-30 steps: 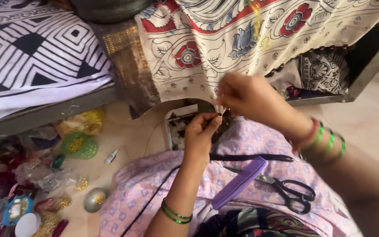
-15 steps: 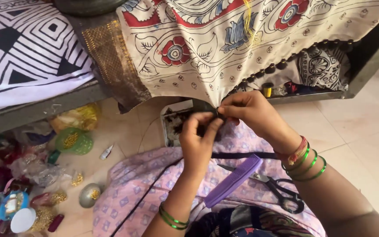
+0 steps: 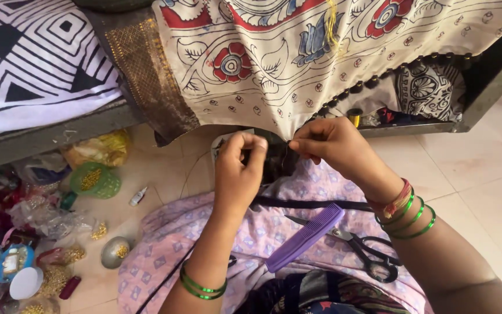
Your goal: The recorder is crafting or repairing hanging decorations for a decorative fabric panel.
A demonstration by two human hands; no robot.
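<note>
Both hands (image 3: 239, 168) (image 3: 335, 145) at cloth edge (image 3: 274, 125)

A purple comb (image 3: 304, 237) lay on the lilac printed lap cloth (image 3: 164, 238), just beside black-handled scissors (image 3: 367, 251). On the tiled floor (image 3: 483, 174) to the left sat a green mesh basket (image 3: 95, 180) of gold beads, a small white tube (image 3: 137, 196) and a silver bowl (image 3: 114, 252). A black-and-white patterned cloth (image 3: 30, 58) covered the upper left.
</note>
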